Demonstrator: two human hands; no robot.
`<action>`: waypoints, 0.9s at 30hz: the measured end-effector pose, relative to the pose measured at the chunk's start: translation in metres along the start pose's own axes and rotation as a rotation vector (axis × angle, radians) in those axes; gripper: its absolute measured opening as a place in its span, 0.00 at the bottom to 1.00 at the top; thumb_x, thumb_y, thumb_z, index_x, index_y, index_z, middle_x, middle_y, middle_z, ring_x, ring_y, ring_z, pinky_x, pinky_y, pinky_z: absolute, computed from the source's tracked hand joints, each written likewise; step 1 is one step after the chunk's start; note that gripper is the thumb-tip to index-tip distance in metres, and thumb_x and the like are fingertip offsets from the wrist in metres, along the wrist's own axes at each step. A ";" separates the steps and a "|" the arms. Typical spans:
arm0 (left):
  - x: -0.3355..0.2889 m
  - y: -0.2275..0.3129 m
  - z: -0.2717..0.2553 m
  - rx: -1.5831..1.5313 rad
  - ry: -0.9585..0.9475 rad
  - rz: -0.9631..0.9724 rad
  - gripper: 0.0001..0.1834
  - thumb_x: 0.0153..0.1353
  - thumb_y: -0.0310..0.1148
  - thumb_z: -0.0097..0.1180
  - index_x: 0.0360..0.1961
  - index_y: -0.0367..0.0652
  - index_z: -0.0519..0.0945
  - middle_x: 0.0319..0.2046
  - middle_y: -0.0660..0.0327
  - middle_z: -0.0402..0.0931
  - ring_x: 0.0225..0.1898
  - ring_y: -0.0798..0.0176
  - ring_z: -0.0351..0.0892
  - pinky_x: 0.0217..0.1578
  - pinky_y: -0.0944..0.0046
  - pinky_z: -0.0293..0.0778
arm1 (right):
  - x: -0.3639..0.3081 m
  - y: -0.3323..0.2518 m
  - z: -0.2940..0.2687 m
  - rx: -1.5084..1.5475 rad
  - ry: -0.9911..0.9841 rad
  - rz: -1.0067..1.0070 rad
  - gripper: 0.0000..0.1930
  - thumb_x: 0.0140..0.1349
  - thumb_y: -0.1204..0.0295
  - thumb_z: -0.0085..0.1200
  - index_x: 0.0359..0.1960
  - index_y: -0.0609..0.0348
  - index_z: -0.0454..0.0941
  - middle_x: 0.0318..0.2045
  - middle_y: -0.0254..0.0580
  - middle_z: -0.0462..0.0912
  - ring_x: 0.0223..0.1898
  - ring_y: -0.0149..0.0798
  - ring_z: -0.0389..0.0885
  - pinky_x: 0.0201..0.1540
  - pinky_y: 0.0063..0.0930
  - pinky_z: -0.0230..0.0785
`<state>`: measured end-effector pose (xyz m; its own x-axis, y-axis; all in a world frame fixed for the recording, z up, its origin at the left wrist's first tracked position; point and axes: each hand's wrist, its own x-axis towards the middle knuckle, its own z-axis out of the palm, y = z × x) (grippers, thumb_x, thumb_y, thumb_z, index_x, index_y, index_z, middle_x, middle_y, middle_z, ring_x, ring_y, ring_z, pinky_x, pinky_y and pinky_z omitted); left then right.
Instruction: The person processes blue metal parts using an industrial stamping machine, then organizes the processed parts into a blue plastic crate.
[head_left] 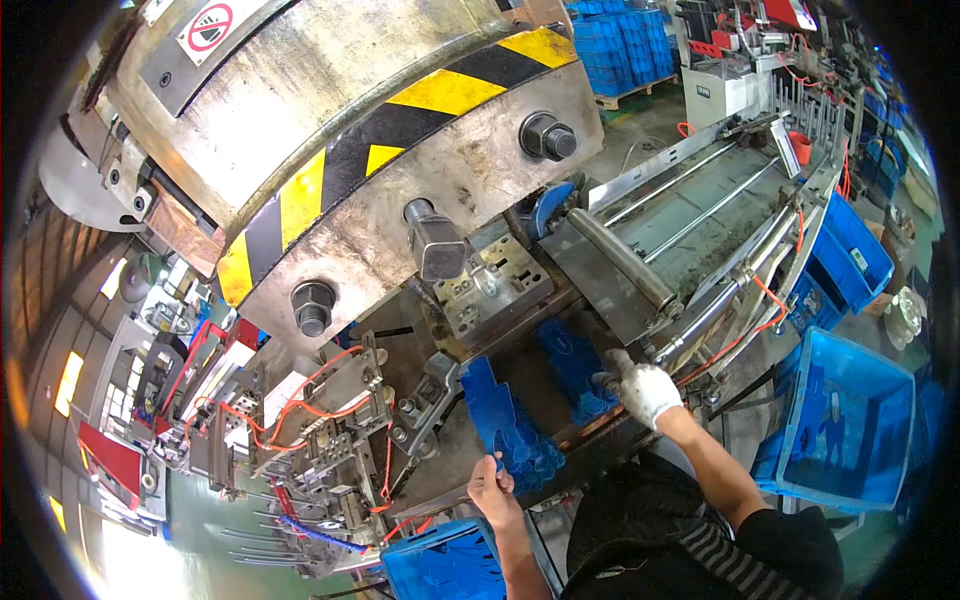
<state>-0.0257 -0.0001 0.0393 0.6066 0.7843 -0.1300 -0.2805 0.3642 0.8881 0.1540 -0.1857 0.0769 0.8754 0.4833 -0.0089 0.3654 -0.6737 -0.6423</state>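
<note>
Nearest the person, an open blue plastic crate (440, 565) sits just below the bare left hand (492, 490), close enough that flat blue parts can be lifted from it without stretching. That hand's fingers are curled around the lower edge of a row of flat blue plastic-coated sheets (515, 430) standing on edge on the press bed, seemingly to keep them upright and aligned. A little further in, the right hand (645, 390), in a white knitted work glove, is closed on the end of a second leaning batch of blue sheets (575, 365); exactly how tightly the fingers clamp is hidden by the glove. The glove likely guards against sharp edges. To the right, a larger empty-looking blue plastic bin (850, 420) stands beside the machine, within reach. Beyond the sheets lies the grey steel die block (495, 290), under the heavy worn steel press head with yellow-and-black hazard stripes (400, 130). Farther off, steel guide rails (680, 200) run toward stacked blue crates (620, 45).
</note>
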 end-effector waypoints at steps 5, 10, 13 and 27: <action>-0.015 -0.018 0.065 0.117 -0.021 0.118 0.09 0.57 0.32 0.52 0.27 0.36 0.75 0.13 0.70 0.62 0.13 0.78 0.56 0.13 0.76 0.52 | -0.005 -0.029 0.087 0.992 -0.232 -0.234 0.16 0.58 0.70 0.49 0.46 0.67 0.69 0.33 0.41 0.77 0.31 0.28 0.72 0.35 0.24 0.67; 0.022 -0.011 0.027 0.686 0.100 0.636 0.04 0.55 0.26 0.52 0.25 0.37 0.74 0.18 0.66 0.68 0.18 0.73 0.62 0.21 0.73 0.60 | 0.083 -0.041 0.070 0.723 -0.140 -0.139 0.10 0.57 0.74 0.47 0.41 0.60 0.73 0.23 0.36 0.77 0.22 0.24 0.72 0.24 0.16 0.63; 0.040 -0.018 -0.021 0.950 0.193 0.520 0.11 0.45 0.30 0.62 0.27 0.38 0.72 0.19 0.63 0.69 0.21 0.69 0.67 0.24 0.68 0.65 | 0.128 -0.061 0.071 0.626 -0.133 -0.096 0.09 0.58 0.72 0.46 0.39 0.55 0.75 0.23 0.35 0.78 0.23 0.30 0.75 0.25 0.21 0.65; 0.050 -0.031 -0.019 1.113 0.155 0.397 0.19 0.38 0.37 0.68 0.26 0.40 0.71 0.15 0.60 0.69 0.18 0.61 0.70 0.24 0.63 0.67 | 0.195 -0.044 0.109 0.830 -0.195 0.385 0.11 0.55 0.67 0.48 0.30 0.62 0.77 0.29 0.47 0.78 0.29 0.42 0.76 0.33 0.34 0.66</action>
<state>-0.0008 0.0377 -0.0029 0.5050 0.8242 0.2562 0.4178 -0.4932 0.7630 0.2740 -0.0011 0.0201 0.7930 0.4459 -0.4150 -0.3475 -0.2284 -0.9094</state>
